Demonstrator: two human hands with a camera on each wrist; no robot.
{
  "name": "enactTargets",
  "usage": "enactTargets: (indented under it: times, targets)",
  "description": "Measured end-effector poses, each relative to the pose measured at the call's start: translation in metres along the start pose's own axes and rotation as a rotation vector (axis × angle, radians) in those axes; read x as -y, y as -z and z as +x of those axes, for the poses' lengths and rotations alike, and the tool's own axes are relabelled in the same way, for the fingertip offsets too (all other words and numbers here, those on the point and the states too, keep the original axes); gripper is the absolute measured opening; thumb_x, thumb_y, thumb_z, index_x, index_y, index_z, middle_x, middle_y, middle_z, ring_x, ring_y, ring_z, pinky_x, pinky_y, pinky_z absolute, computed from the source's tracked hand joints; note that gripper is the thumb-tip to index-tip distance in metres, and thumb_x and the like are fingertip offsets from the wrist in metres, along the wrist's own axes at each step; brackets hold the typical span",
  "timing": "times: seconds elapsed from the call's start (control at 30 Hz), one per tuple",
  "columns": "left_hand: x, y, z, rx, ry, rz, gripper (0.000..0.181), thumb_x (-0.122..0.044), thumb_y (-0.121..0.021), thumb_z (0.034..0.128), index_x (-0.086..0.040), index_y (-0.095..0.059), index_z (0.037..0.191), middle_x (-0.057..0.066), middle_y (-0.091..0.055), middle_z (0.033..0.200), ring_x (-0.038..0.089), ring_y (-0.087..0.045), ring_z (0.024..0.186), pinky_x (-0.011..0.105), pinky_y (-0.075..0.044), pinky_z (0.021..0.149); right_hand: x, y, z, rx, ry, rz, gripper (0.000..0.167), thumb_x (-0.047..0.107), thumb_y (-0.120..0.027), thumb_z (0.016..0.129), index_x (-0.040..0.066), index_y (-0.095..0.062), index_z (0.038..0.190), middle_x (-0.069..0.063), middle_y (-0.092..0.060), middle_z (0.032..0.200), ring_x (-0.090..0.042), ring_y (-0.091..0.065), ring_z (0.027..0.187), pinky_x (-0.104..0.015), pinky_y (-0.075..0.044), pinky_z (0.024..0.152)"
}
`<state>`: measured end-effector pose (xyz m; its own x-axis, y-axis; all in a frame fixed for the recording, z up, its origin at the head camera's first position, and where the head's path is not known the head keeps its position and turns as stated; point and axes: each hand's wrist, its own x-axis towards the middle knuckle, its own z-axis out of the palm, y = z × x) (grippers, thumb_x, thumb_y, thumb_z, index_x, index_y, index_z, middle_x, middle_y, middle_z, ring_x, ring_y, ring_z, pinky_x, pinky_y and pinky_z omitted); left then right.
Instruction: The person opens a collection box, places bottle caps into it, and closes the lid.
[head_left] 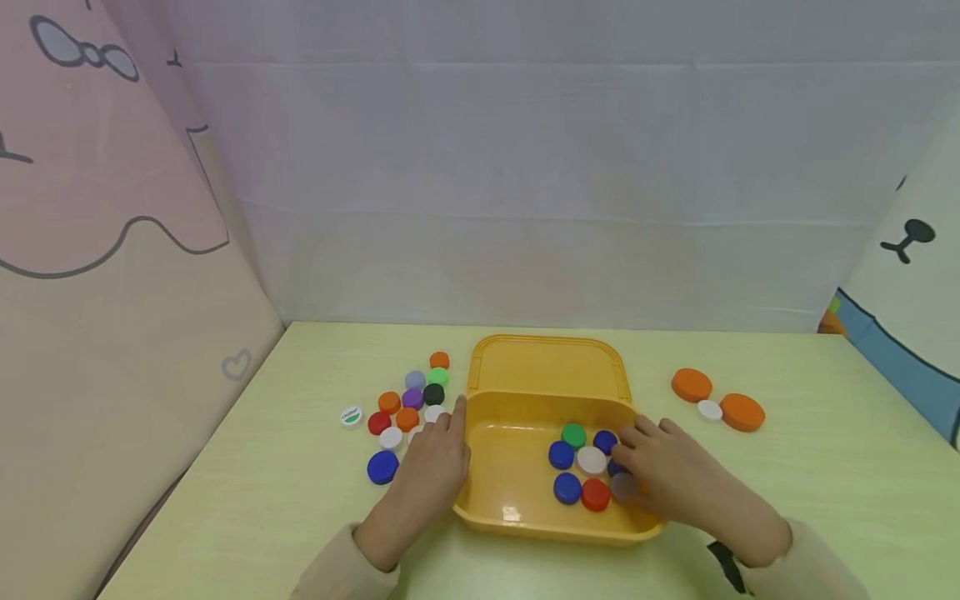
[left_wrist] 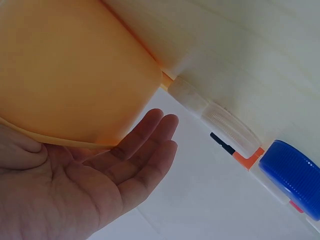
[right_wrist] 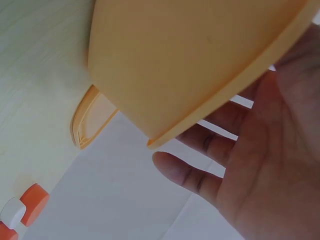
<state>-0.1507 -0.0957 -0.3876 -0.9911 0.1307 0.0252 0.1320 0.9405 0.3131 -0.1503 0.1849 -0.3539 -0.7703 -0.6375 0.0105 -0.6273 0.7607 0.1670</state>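
Note:
A yellow plastic box (head_left: 498, 467) stands in front of me in the head view. Several bottle caps lie in its right half, among them a green cap (head_left: 573, 435), a red cap (head_left: 596, 495) and a white cap (head_left: 592, 461). My left hand (head_left: 431, 467) rests against the box's left rim, index finger stretched along it. In the left wrist view its other fingers extend loosely outside the wall. Over the right rim reaches my right hand (head_left: 671, 475), fingers bent into the box beside a dark blue cap and a greyish cap (head_left: 624, 487). Whether they pinch one is hidden.
Left of the box lies a group of loose caps, including a blue cap (head_left: 382, 467) and a black cap (head_left: 433, 394). A yellow lid (head_left: 551, 367) lies behind the box. To the right are two orange caps (head_left: 742, 412) with a small white cap (head_left: 709, 410) between them.

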Motion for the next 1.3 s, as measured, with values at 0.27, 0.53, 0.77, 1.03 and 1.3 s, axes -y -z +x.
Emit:
enactTargets:
  times: [0.27,0.53,0.77,1.03,1.3]
  targets:
    - [0.000,0.000,0.000,0.000,-0.002,-0.003,0.057,-0.021,-0.046,0.0930,-0.011,-0.024,0.145,0.010,-0.052,0.119,0.022,-0.052,0.093,0.035,-0.050,0.082,-0.005,0.007,0.001,-0.087,-0.026,-0.020,0.031,0.041,-0.074,0.069,0.016,-0.064,0.083,0.005,-0.047,0.077,-0.014,-0.036,0.071,-0.026,-0.027,0.060]
    - [0.000,0.000,0.000,0.000,-0.004,-0.009,0.057,-0.021,-0.046,0.0928,-0.011,-0.024,0.145,0.011,-0.052,0.120,0.023,-0.054,0.094,0.036,-0.050,0.083,-0.019,0.009,-0.001,-0.216,-0.037,-0.020,0.031,0.038,-0.075,0.071,0.015,-0.065,0.089,0.001,-0.055,0.085,-0.016,-0.044,0.077,-0.028,-0.037,0.063]
    - [0.001,0.000,0.001,-0.007,-0.008,-0.006,0.057,-0.021,-0.046,0.0927,-0.010,-0.025,0.144,0.012,-0.052,0.119,0.023,-0.054,0.092,0.036,-0.050,0.082,-0.044,0.003,0.000,-0.361,-0.025,0.003,0.027,0.030,-0.077,0.069,0.015,-0.063,0.085,0.000,-0.055,0.086,-0.018,-0.047,0.078,-0.032,-0.040,0.063]
    - [0.000,0.001,0.000,0.006,0.008,-0.020,0.057,-0.021,-0.046,0.0929,-0.011,-0.024,0.145,0.012,-0.052,0.121,0.024,-0.054,0.095,0.037,-0.050,0.083,-0.071,-0.008,-0.001,-0.407,-0.068,0.005,0.027,0.026,-0.077,0.067,0.013,-0.063,0.086,-0.001,-0.056,0.085,-0.019,-0.046,0.073,-0.031,-0.036,0.057]
    - [0.000,0.002,0.000,0.009,0.009,-0.023,0.057,-0.022,-0.046,0.0929,-0.011,-0.024,0.145,0.011,-0.052,0.121,0.023,-0.054,0.094,0.036,-0.050,0.083,-0.095,-0.019,-0.008,-0.318,-0.154,0.037,0.026,0.024,-0.077,0.068,0.012,-0.062,0.085,-0.002,-0.053,0.080,-0.019,-0.043,0.069,-0.030,-0.032,0.054]
